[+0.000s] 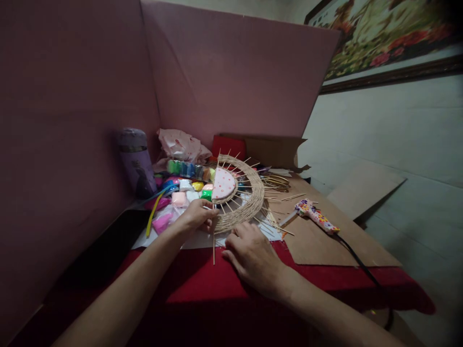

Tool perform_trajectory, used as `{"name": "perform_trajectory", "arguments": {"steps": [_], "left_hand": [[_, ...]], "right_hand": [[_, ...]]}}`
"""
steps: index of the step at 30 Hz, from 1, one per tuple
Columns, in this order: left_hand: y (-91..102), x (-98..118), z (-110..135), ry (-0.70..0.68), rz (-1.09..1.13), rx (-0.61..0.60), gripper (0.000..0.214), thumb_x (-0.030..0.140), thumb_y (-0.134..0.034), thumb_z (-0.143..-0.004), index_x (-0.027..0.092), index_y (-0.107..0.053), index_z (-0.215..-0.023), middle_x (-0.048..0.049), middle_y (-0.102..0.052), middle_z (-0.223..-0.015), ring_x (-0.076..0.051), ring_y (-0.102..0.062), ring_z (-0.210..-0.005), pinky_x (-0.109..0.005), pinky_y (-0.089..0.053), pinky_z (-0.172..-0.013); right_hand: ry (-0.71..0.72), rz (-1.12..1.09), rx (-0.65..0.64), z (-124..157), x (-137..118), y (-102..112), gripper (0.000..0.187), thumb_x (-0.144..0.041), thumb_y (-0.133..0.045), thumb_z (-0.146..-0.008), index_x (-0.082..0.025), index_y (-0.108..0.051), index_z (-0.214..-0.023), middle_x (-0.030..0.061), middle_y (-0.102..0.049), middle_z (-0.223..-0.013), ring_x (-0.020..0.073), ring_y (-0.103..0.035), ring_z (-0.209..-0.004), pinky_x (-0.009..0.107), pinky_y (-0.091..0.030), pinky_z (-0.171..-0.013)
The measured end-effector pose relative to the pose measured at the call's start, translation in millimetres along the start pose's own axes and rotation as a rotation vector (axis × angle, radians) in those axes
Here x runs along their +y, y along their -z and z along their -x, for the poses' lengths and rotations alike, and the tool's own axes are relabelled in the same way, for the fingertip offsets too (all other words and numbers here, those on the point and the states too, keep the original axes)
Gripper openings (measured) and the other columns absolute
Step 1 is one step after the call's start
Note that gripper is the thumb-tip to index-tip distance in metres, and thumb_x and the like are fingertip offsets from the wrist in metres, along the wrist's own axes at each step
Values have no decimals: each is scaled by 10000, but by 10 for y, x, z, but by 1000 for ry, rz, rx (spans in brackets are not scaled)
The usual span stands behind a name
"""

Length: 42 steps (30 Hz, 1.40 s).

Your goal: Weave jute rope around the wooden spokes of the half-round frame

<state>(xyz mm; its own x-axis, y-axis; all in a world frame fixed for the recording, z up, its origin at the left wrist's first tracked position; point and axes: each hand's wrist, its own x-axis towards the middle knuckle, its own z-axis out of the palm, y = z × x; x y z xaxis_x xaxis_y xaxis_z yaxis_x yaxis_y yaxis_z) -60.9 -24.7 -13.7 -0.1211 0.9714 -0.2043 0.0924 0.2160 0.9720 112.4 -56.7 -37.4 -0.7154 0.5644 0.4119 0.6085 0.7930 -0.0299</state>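
A half-round weaving of tan twine (257,193) stands out on thin wooden sticks that spread like rays. At its middle sits a half-circle of white-pink cloth with small spots (223,184). My left hand (198,215) has its fingers closed on the straight left edge of the weaving, near its lower end. Against the lower outer rim lies my right hand (253,251), fingers curled; whatever they may hold is hidden. One long stick (213,250) points down between both hands.
Packets of coloured clay (179,198) and a purple bottle (136,164) are on the left. To the right, a flower-patterned glue gun (316,215) with a black cord lies on cardboard (325,248). Loose sticks (292,196) lie nearby. Red cloth (188,270) covers the table.
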Motion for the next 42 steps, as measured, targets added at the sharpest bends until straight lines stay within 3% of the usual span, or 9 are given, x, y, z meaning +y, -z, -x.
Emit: {"name": "perform_trajectory", "arguments": {"steps": [5, 11, 18, 24, 26, 32, 38, 42], "left_hand": [[1, -29, -13, -27, -119, -12, 167, 238, -665, -665, 132, -536, -664, 26, -507, -388, -109, -474, -321, -202, -376, -329], [-7, -17, -1, 21, -148, -34, 177, 189, -610, -678, 136, -508, -543, 19, -498, -376, -116, -497, -337, -208, -390, -352], [-6, -38, -15, 42, -70, -61, 177, 221, -633, -676, 148, -506, -577, 23, -491, -370, -112, -476, -327, -208, -391, -335], [-20, -29, 25, 87, -3, -85, 186, 247, -648, -678, 164, -489, -630, 37, -481, -380, -128, -504, -347, -224, -420, -344], [-16, -35, 36, 93, 67, -121, 213, 262, -664, -675, 168, -474, -652, 48, -482, -405, -119, -504, -356, -250, -453, -378], [14, -64, 49, 163, 251, -415, 236, 276, -700, -671, 141, -520, -740, -10, -581, -549, -125, -584, -486, -287, -514, -527], [-28, -83, 52, 231, 411, -499, 165, 103, -684, -654, 122, -555, -755, -43, -632, -685, -141, -631, -620, -322, -521, -677], [-69, -84, 29, 216, 431, -498, 181, 66, -670, -635, 119, -535, -744, -57, -642, -740, -157, -636, -627, -308, -506, -640]], "right_hand": [[10, 101, 37, -133, -8, -38, 93, -192, -501, -809, -159, -556, -741, 75, -570, -796, 200, -470, -772, 315, -327, -676], [-61, -62, 16, -203, 52, -21, 137, -128, -394, -829, -156, -527, -809, 45, -603, -714, 140, -492, -583, 273, -270, -538], [-97, 38, 117, -75, 75, -156, 175, -234, -410, -869, -176, -534, -760, 21, -616, -643, 130, -524, -513, 292, -193, -500], [-105, 69, 205, -53, 66, -141, 195, -244, -425, -868, -184, -546, -729, 12, -623, -617, 126, -536, -499, 293, -180, -491], [-119, 68, 244, -53, 58, -131, 201, -243, -427, -870, -183, -550, -722, 13, -623, -611, 127, -540, -503, 291, -186, -492], [-158, 51, 294, -54, 64, -119, 244, -267, -399, -895, -176, -569, -746, 20, -623, -603, 123, -540, -506, 277, -215, -482], [-213, 33, 297, -71, 85, -110, 242, -293, -400, -899, -180, -577, -778, 24, -634, -625, 126, -542, -503, 272, -221, -473], [-243, 19, 239, -66, 190, -1, 232, -293, -415, -891, -182, -577, -766, 38, -655, -686, 138, -572, -552, 267, -244, -491]]}}
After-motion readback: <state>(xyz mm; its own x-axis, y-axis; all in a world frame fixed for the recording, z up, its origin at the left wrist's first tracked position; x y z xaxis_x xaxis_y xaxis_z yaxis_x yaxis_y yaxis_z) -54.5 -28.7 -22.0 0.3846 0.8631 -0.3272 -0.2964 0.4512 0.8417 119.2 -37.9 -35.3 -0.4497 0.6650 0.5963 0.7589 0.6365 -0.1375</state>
